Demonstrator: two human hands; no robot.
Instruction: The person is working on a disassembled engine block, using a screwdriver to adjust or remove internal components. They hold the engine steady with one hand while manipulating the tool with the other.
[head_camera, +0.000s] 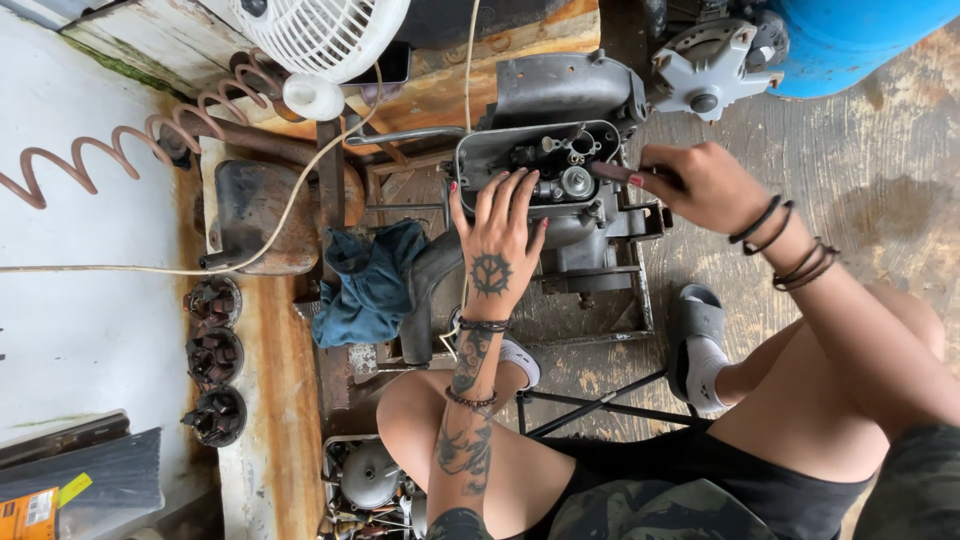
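Your left hand (497, 243) lies flat, fingers spread, gripping nothing, on the near rim of the grey cast-metal engine housing (560, 165), which sits centre-scene on a rusty steel frame (640, 300). Your right hand (700, 185) is curled shut around a dark slender tool handle (618, 173), whose tip points left into the housing's open cavity. A crumpled blue cloth (372, 282) lies left.

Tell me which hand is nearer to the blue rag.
Left. The left hand rests on the open engine housing, just right of the blue rag. The right hand holds a tool at the housing's far side, farther off.
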